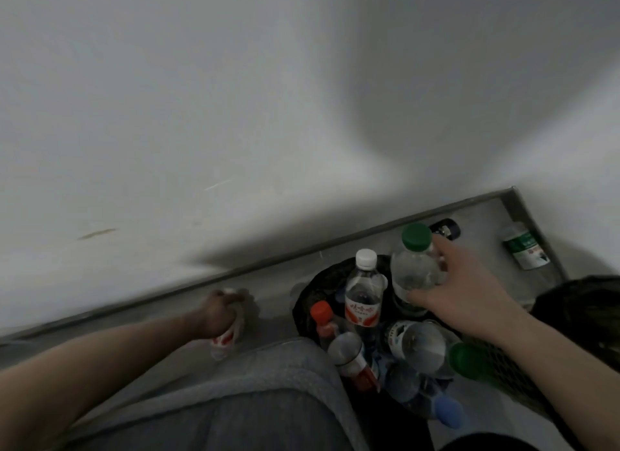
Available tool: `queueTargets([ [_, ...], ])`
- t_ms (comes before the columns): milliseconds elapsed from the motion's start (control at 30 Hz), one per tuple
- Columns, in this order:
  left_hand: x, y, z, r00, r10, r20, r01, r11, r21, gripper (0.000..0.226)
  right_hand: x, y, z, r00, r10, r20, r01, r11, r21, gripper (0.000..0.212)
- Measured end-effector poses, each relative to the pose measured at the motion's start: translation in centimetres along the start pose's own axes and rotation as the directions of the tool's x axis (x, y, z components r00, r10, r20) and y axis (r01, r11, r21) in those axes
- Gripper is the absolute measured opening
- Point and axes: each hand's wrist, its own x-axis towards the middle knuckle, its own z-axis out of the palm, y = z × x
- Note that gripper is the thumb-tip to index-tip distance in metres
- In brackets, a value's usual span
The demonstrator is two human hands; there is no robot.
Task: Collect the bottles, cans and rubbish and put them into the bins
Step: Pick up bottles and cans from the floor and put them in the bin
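My right hand (pixel 463 296) grips a clear bottle with a green cap (pixel 414 262) just above a black mesh bin (pixel 310 296). The bin is packed with plastic bottles, among them an upright white-capped one with a red label (pixel 364 293), a red-capped one (pixel 323 316) and a green-capped one lying flat (pixel 432 346). To the left, my left hand (pixel 218 313) grips a crumpled clear bottle with a red label (pixel 231 333) low at the floor by the wall.
A green-labelled bottle (pixel 526 247) and a dark can (pixel 446 229) lie on the floor in the corner. A second black mesh bin (pixel 583 303) shows at the right edge. My knee in grey trousers (pixel 251 393) fills the lower middle. White walls close off the corner.
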Motion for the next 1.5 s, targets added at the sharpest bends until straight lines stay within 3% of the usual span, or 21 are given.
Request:
queueTargets([
  [100, -2.0, 3.9, -3.4, 0.977, 0.175, -0.123, -0.161, 0.980, 0.114, 0.067, -1.3, 0.1, -1.4, 0.996, 0.031, -0.089, -0.026, 0.998, 0.051, 0.044],
  [400, -15.2, 12.6, -9.2, 0.855, 0.387, -0.345, -0.329, 0.919, 0.216, 0.045, -8.0, 2.9, -5.5, 0.952, 0.110, -0.286, -0.058, 0.981, 0.185, 0.068],
  [600, -24.4, 22.2, -9.8, 0.630, 0.563, -0.534, -0.503, 0.821, 0.272, 0.034, -10.5, 4.1, -6.7, 0.943, 0.078, -0.325, 0.002, 0.971, 0.239, 0.063],
  [700, -26.2, 27.4, -9.1, 0.587, 0.606, -0.537, -0.559, 0.783, 0.273, 0.034, -11.7, 4.7, -7.7, 0.946, 0.037, -0.321, 0.036, 0.975, 0.221, 0.060],
  [867, -25.6, 34.1, -8.3, 0.594, 0.594, -0.542, -0.551, 0.792, 0.264, 0.036, -13.4, 7.2, -9.6, 0.947, 0.006, -0.322, 0.075, 0.968, 0.239, 0.053],
  [1000, -23.1, 36.8, -6.4, 0.728, 0.520, -0.447, -0.485, 0.851, 0.199, 0.039, -13.4, 8.6, -10.5, 0.939, 0.026, -0.343, 0.093, 0.941, 0.326, 0.057],
  [1167, -20.6, 37.7, -3.9, 0.839, 0.392, -0.378, -0.356, 0.920, 0.164, 0.043, -12.5, 9.2, -11.1, 0.936, 0.037, -0.349, 0.119, 0.903, 0.413, 0.061],
  [1500, -20.0, 38.5, -3.2, 0.834, 0.369, -0.411, -0.245, 0.914, 0.323, 0.046, -11.9, 10.1, -11.7, 0.958, 0.044, -0.282, 0.076, 0.913, 0.402, 0.060],
])
